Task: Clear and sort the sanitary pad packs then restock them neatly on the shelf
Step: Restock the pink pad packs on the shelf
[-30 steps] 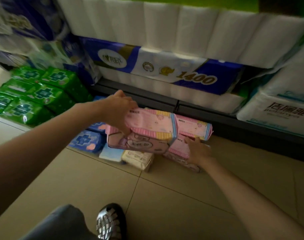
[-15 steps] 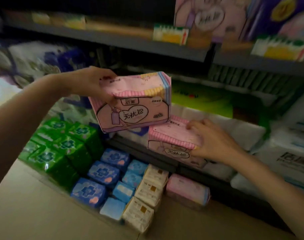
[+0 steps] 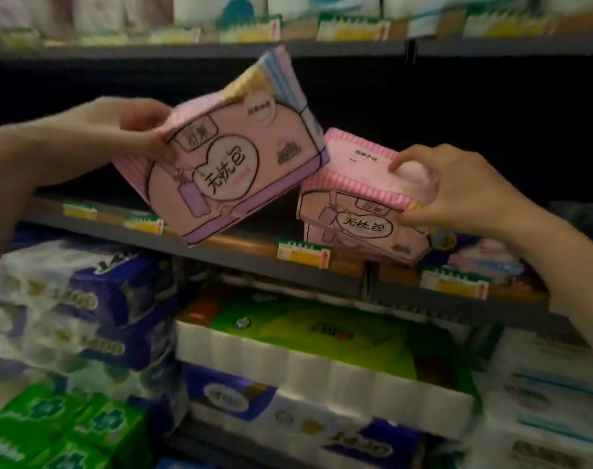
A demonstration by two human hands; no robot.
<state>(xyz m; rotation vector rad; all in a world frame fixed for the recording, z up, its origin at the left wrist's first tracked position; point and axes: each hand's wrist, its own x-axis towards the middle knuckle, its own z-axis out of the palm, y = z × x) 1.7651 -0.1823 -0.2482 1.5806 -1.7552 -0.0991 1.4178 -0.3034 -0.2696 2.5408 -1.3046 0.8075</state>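
Both soft pink plastic sanitary pad packs have been raised to the dark grey metal shelf [image 3: 254,255]; the tilted pack [image 3: 227,164] is pinched at its 9 o'clock end by the left hand [image 3: 119,137]; the lower pack [image 3: 359,204] is gripped at 3 o'clock by the right hand's [image 3: 457,191] curled fingers [image 3: 406,160].

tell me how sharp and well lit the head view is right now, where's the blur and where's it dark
Head view: dim overall; the shelf bay behind the packs is nearly black. The left pink pack in the left hand reads sharpest. Motion blur smears the toilet paper packs below and the price tags on the top shelf edge.
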